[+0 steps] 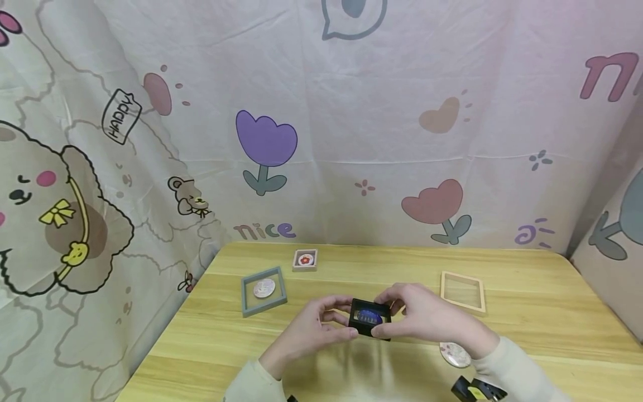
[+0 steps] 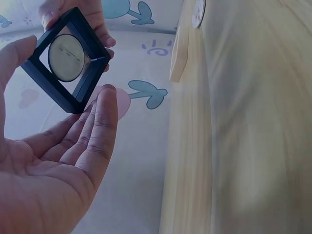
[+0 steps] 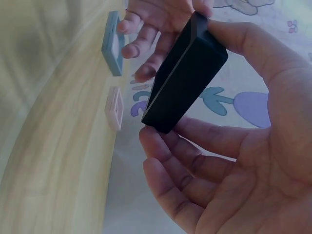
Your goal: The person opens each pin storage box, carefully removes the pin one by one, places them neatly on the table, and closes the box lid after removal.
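As my right hand [image 1: 422, 316] pinches one end of a small black frame [image 1: 362, 329] above the wooden table [image 1: 201, 346], my left hand [image 1: 316, 330] clasps the opposite end between thumb and fingers. A blue disc [image 1: 369, 316] sits inside it; a grey-blue frame [image 1: 264, 306] lies to the left, a pale wooden frame [image 1: 462, 306] to the right.

Black frame [image 1: 361, 328], tilted midair, blue disc [image 1: 369, 317] inside
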Motion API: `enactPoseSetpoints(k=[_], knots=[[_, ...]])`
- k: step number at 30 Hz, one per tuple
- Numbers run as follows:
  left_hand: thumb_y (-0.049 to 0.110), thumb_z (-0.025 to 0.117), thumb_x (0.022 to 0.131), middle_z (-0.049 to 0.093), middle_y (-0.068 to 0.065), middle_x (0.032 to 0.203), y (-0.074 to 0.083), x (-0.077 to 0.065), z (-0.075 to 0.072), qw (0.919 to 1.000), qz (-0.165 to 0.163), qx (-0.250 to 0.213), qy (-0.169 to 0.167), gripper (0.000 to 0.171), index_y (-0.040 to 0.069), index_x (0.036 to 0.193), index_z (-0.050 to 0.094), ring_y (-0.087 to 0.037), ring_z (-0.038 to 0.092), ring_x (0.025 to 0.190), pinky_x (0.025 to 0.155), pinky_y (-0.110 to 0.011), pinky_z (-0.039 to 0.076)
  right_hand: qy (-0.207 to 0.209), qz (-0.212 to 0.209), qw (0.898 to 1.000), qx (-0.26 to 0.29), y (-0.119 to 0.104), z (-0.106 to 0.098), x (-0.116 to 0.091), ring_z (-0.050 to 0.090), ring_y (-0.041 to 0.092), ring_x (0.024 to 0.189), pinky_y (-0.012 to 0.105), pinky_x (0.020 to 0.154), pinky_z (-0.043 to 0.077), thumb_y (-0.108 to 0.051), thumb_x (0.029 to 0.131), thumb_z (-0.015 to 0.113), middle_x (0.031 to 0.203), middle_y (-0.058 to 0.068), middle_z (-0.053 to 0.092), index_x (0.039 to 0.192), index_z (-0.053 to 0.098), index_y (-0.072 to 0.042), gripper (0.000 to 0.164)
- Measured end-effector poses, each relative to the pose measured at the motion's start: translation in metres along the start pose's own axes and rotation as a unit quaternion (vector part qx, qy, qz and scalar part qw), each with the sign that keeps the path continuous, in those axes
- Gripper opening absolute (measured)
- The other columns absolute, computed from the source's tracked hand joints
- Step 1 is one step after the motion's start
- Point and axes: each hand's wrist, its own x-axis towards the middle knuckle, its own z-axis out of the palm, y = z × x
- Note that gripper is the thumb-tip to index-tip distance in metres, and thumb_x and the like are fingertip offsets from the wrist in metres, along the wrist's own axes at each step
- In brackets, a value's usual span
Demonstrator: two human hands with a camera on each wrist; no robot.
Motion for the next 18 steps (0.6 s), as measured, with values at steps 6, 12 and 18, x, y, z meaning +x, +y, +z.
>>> enactPoseSetpoints(k=[6,12,18], knots=[[0.017,0.085,0.090,0.073,-0.014,0.127,0.002,-0.001,0.005,0.9998,0.009,-0.017,0.002,0.059,-0.002,0.140,0.062,-0.017,0.072,0.106,0.087,-0.023,0.064,0.000,-0.013,1.000,-0.010,0.000,-0.001,-0.006,0.066,0.004,0.094,0.024,0.077,0.055,-0.047,0.083,0.087,0.100,-0.011,0.074,0.119,0.077,-0.014,0.050],[0.009,0.088,0.085,0.074,-0.011,0.116,-0.001,0.001,0.011,0.9986,0.037,-0.034,0.016,0.055,-0.008,0.131,0.064,-0.018,0.071,0.103,0.087,-0.024,0.066,-0.013,-0.036,0.998,-0.040,0.002,-0.002,-0.008,0.067,0.010,0.104,0.029,0.085,0.057,-0.049,0.085,0.086,0.110,-0.012,0.073,0.124,0.077,-0.017,0.052],[0.010,0.088,0.084,0.071,-0.010,0.124,-0.004,0.001,0.017,0.9977,0.054,-0.041,0.005,0.058,-0.006,0.134,0.063,-0.013,0.072,0.105,0.089,-0.025,0.066,-0.028,-0.060,0.996,-0.055,0.001,-0.002,-0.006,0.066,0.009,0.105,0.027,0.084,0.054,-0.050,0.086,0.084,0.110,-0.016,0.071,0.125,0.077,-0.024,0.048]])
